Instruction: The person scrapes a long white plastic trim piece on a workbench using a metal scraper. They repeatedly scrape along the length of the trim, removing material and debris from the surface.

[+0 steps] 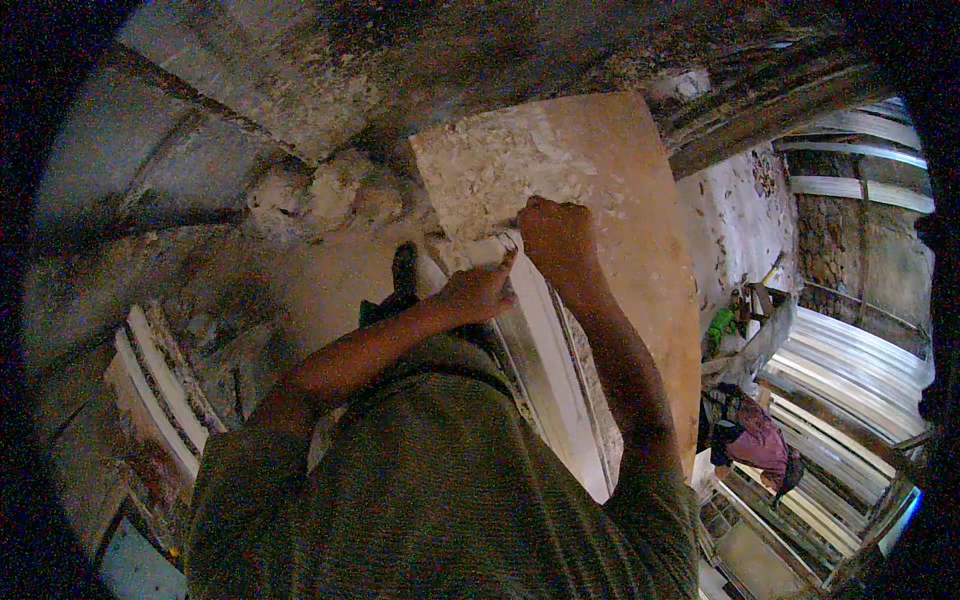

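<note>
A long white moulding (545,365) with ridges along its length runs slantwise from the middle of the view down past my right side. My left hand (482,292) is closed around its far end, with the fingertips at the edge. Just right of that end, my right hand (557,235) makes a fist, knuckles away from me. Whatever it holds, if anything, is hidden by the fingers. Beneath the right hand lies a tan board (640,260), its far left part covered with pale crumbly scraps (490,170).
Long white strips (150,390) lean at the left. A dark beam (770,105) crosses the far right. Stacked pale lengths (850,370) fill the right side, near a person in a reddish top (760,440) and a green object (720,325). Lumpy pale material (340,195) lies beyond my left hand.
</note>
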A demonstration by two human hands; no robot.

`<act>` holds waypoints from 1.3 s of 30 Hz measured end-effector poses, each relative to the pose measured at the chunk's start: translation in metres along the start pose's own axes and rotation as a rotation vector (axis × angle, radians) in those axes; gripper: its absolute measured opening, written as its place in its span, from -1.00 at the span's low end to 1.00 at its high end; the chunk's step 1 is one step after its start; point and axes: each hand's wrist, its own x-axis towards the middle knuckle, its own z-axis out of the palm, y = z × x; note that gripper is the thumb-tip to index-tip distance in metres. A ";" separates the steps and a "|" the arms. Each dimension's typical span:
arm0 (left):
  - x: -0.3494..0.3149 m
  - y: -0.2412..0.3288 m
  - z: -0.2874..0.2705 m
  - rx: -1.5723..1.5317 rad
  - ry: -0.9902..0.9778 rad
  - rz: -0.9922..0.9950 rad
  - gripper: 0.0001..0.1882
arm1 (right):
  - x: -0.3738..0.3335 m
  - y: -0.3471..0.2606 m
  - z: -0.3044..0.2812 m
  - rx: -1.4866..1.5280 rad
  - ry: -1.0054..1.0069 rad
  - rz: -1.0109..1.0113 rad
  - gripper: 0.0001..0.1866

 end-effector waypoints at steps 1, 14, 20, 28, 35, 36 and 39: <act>0.000 0.001 0.001 0.022 -0.017 -0.007 0.05 | 0.003 0.002 0.000 0.037 -0.041 -0.025 -0.89; -0.002 -0.157 -0.055 -0.940 0.557 -0.184 -0.37 | -0.042 -0.024 -0.086 0.155 -0.062 0.038 -0.81; -0.037 -0.181 -0.058 -1.075 0.711 -0.342 -0.44 | 0.009 -0.016 -0.066 0.073 0.085 -0.253 -0.88; -0.043 -0.189 -0.010 -1.107 0.728 -0.345 -0.53 | 0.076 -0.009 -0.057 -0.028 -0.048 -0.324 -0.80; -0.047 -0.209 0.021 -1.136 0.676 -0.228 -0.55 | 0.090 -0.012 -0.042 -0.027 -0.216 -0.260 -0.77; -0.045 -0.207 0.019 -1.128 0.618 -0.255 -0.56 | 0.090 -0.013 -0.042 0.022 -0.257 -0.341 -0.77; -0.034 -0.197 0.006 -1.046 0.567 -0.222 -0.58 | 0.089 -0.015 -0.041 0.010 -0.247 -0.356 -0.78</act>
